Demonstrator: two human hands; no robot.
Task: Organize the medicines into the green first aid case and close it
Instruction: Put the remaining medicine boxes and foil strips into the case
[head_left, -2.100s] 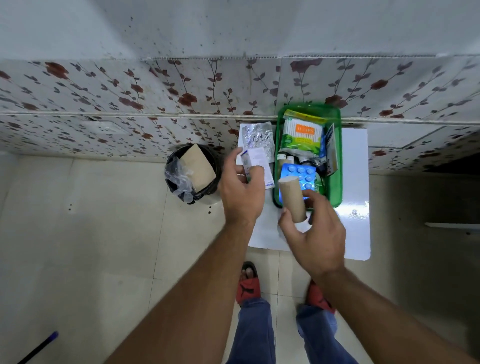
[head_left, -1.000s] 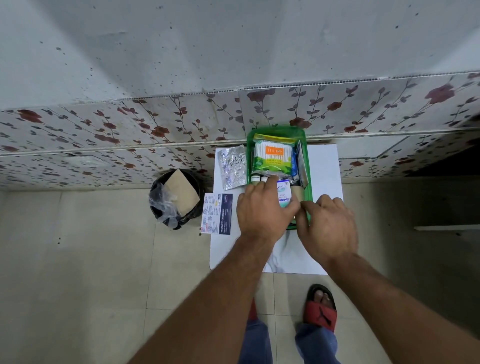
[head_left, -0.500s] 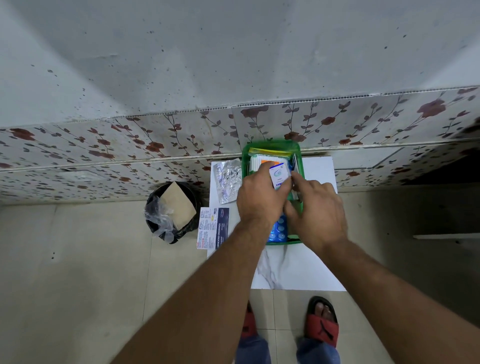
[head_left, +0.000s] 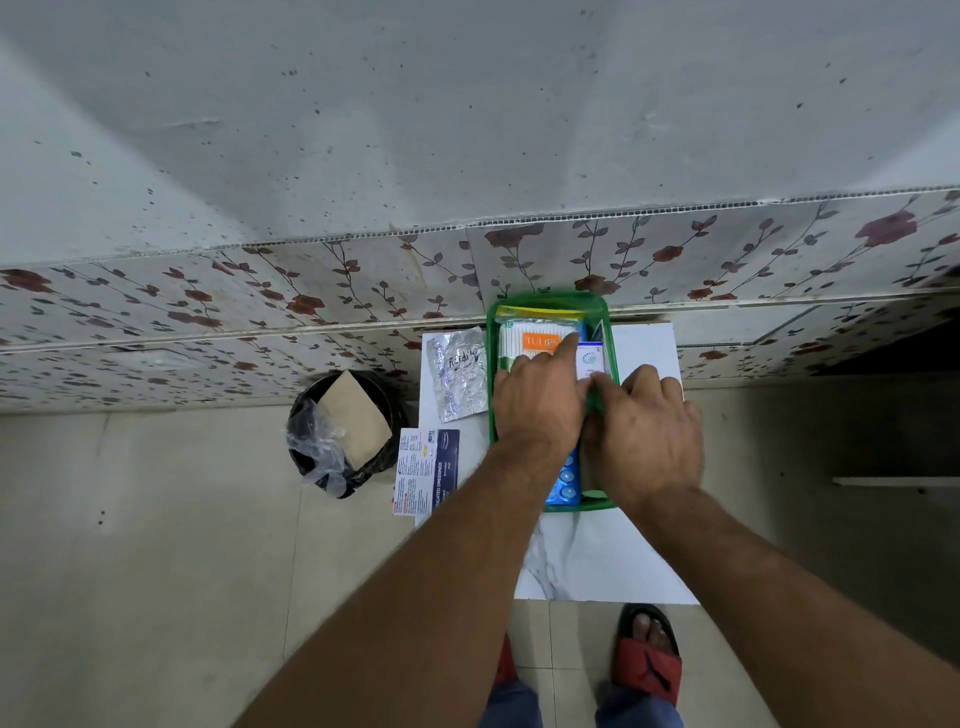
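Note:
The green first aid case (head_left: 550, 301) lies open on the white table (head_left: 597, 561) against the wall. A cotton swab packet (head_left: 535, 338) fills its far end and a blue blister pack (head_left: 565, 483) shows at its near end. My left hand (head_left: 537, 405) is over the case, pinching a small white box (head_left: 591, 361) against the right wall, index finger stretched across it. My right hand (head_left: 644, 431) straddles the case's right rim: thumb inside at the box's near end, fingers outside. A silver foil strip (head_left: 460, 371) and a dressings box (head_left: 426, 470) lie left of the case.
A black bin (head_left: 343, 431) with a plastic liner and a piece of cardboard stands on the floor left of the table. The flowered wall panel (head_left: 675, 249) runs right behind the case. My feet in red sandals (head_left: 647, 665) are at the table's near edge.
The brown roll that was in my right hand is out of it. My left hand has carried the small white box to the case's far right side, and my right hand has closed in beside it.

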